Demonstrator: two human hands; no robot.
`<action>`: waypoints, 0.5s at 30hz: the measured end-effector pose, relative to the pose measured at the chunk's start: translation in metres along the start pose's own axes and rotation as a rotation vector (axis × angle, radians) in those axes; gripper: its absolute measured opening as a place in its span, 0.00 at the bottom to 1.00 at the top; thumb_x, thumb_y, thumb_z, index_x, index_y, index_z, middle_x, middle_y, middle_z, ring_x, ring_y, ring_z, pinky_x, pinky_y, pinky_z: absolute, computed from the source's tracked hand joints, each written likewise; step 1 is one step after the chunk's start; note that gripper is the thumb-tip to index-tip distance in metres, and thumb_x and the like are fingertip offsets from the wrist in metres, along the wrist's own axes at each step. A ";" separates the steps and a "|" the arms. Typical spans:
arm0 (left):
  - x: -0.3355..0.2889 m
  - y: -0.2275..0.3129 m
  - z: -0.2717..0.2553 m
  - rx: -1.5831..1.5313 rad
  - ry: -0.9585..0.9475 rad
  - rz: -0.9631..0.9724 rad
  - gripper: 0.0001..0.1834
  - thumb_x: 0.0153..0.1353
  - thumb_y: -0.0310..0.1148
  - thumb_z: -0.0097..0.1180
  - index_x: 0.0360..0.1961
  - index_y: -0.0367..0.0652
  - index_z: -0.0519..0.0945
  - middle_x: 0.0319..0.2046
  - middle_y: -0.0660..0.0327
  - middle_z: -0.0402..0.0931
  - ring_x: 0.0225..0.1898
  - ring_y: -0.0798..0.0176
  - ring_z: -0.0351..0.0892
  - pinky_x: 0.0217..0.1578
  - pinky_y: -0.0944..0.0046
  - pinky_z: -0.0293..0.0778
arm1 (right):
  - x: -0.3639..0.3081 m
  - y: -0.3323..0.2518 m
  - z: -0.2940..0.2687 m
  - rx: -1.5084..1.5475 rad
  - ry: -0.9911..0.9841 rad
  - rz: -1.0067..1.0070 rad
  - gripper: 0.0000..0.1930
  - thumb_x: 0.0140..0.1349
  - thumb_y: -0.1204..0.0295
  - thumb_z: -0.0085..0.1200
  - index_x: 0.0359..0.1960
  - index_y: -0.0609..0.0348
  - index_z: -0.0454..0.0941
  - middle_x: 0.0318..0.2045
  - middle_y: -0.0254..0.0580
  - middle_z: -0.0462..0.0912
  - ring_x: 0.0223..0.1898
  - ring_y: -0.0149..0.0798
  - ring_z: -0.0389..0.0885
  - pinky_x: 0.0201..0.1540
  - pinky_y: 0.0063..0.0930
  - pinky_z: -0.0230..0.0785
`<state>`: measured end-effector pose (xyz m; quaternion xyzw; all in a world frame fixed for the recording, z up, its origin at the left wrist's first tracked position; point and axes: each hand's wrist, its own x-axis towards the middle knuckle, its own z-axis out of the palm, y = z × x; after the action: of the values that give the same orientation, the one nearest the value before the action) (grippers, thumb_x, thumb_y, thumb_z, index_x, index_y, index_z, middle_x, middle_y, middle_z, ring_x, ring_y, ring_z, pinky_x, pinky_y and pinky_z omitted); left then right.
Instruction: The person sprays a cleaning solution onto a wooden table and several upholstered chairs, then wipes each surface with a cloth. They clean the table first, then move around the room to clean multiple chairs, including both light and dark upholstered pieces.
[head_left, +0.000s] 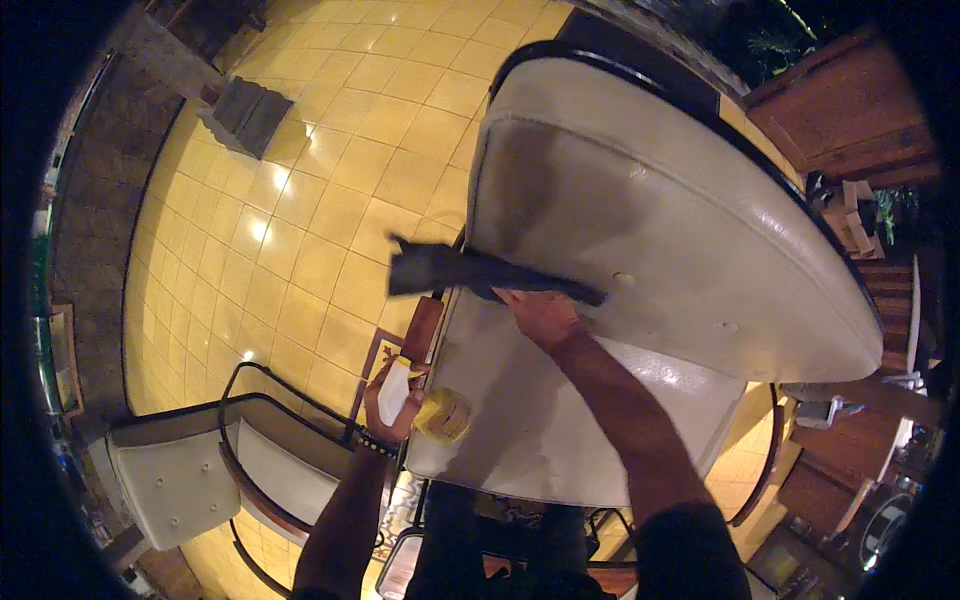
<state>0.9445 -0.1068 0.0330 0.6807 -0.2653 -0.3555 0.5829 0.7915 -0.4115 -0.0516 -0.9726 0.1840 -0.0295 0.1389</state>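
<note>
My left hand [385, 412] is closed round the neck of a spray bottle [444, 416] with a white trigger head and yellow contents, held over the left edge of a chair's pale seat. My right hand [545, 318] grips a dark cloth [445, 272], slightly blurred, in front of the chair's cream padded backrest [660, 230]. One end of the cloth hangs out to the left, past the chair's side. Whether the cloth presses on the padding I cannot tell.
Another pale chair [175, 475] with buttoned padding and a dark curved armrest stands at the lower left. Shiny yellow tiles [330, 200] cover the floor. A grey pillar base [248, 118] rises at the upper left. Wooden furniture [850, 110] lines the right side.
</note>
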 end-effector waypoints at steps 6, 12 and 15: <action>0.013 0.010 -0.011 0.370 -0.150 0.204 0.24 0.50 0.29 0.64 0.51 0.35 0.80 0.41 0.50 0.82 0.44 0.50 0.81 0.46 0.53 0.79 | -0.062 -0.012 0.111 0.371 -0.127 0.528 0.19 0.72 0.59 0.47 0.59 0.51 0.78 0.55 0.48 0.84 0.58 0.53 0.80 0.69 0.53 0.63; 0.007 0.019 0.013 0.171 0.020 0.037 0.23 0.48 0.28 0.64 0.49 0.37 0.82 0.39 0.54 0.83 0.44 0.56 0.79 0.49 0.59 0.76 | -0.198 0.055 0.024 0.210 0.091 1.156 0.20 0.68 0.53 0.53 0.46 0.56 0.84 0.44 0.51 0.87 0.51 0.57 0.83 0.54 0.51 0.76; 0.005 0.022 0.018 0.071 0.102 -0.021 0.21 0.49 0.28 0.63 0.48 0.37 0.82 0.41 0.55 0.85 0.46 0.57 0.78 0.51 0.59 0.75 | -0.219 0.073 0.005 0.155 -0.135 1.338 0.18 0.66 0.56 0.60 0.45 0.60 0.83 0.33 0.53 0.86 0.50 0.56 0.83 0.57 0.48 0.75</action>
<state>0.9343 -0.1260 0.0526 0.7210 -0.2403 -0.3167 0.5676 0.5627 -0.3948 -0.0785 -0.6362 0.7347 0.1107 0.2078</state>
